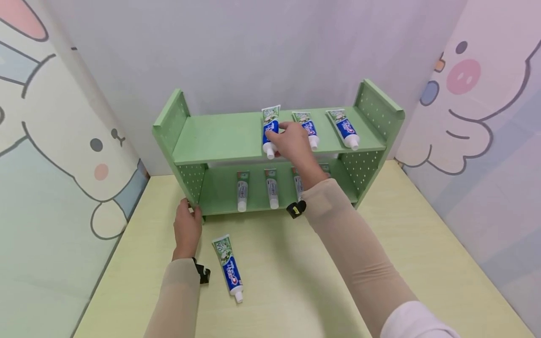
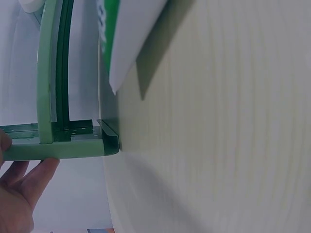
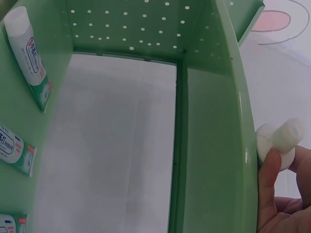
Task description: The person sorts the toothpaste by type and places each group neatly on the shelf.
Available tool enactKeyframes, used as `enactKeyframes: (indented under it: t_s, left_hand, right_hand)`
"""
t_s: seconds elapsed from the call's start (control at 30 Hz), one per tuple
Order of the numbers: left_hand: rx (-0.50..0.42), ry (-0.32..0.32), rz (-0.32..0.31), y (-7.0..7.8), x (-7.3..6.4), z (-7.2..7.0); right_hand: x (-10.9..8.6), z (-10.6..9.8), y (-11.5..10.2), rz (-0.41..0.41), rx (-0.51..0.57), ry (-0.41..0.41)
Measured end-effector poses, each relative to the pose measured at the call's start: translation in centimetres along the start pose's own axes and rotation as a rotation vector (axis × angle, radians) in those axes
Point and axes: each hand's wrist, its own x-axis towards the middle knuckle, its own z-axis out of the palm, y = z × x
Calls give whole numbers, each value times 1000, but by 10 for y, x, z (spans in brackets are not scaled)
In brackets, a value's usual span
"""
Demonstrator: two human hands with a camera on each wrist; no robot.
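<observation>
My right hand (image 1: pixel 293 141) pinches a blue, green and white toothpaste tube (image 1: pixel 271 123) at the top tier of a green shelf rack (image 1: pixel 224 136). Its white cap points toward me, over the tier's front edge; the right wrist view shows the cap (image 3: pixel 287 136) between thumb and fingers. Two similar toothpaste tubes, one in the middle (image 1: pixel 307 126) and one at the right (image 1: pixel 344 127), lie on that tier. With thumb and fingers on either side, my left hand (image 1: pixel 188 229) grips the rack's lower left side post (image 2: pixel 73 149). Another toothpaste tube (image 1: pixel 228 267) lies on the table beside it.
Several silver-and-green toothpaste tubes, such as the leftmost one (image 1: pixel 243 191), lie on the lower tier, some partly behind my right forearm. The rack stands on a pale wooden table (image 1: pixel 270 281). Walls with cartoon animals (image 1: pixel 63 122) rise on both sides.
</observation>
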Motion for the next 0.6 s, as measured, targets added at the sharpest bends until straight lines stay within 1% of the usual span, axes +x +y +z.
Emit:
enactKeyframes:
  t_s: [0.3,0.6]
  left_hand:
    - [13,-4,4,-1,-2,0]
    - [9,4,10,1,-1,-1]
  right_hand:
    - [3,1,-2,33,-68,-5]
    - [5,2,-6,50,-65,-13]
